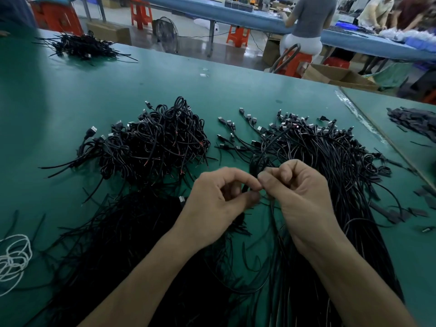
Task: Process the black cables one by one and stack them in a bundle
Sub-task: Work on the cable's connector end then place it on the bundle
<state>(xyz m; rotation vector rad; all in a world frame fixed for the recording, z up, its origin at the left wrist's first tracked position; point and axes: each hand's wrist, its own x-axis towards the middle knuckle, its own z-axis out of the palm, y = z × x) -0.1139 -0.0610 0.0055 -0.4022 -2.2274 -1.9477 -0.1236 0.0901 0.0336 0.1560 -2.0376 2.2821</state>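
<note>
Well to the left of the left hand (219,199), a loose white cord (14,258) is noted on the green desk (212,90). Ahead and to the left of that hand lies a heap of coiled cables (151,140), with plugs and bared wire ends sticking out. It is judged to be the finished stack, set within easy reach so that each processed piece can be dropped onto it.

The left hand is found with fingers curled, thumb and forefinger closed on a single black cable (256,165). The right hand (299,192) is held just beside it, fingertips touching, curled likewise and pinching the same cable. A small loop rises just ahead of the fingertips. The two-handed pinch is judged to let one hand fix the loop while the other winds. Which hand does which cannot be told.

Ahead and to the right of the right hand, a spread of straight cables (330,147) is laid with plugs fanned away from the person, presumably so that one can be drawn off singly. Farther right, black scraps (415,119) are recorded.
</note>
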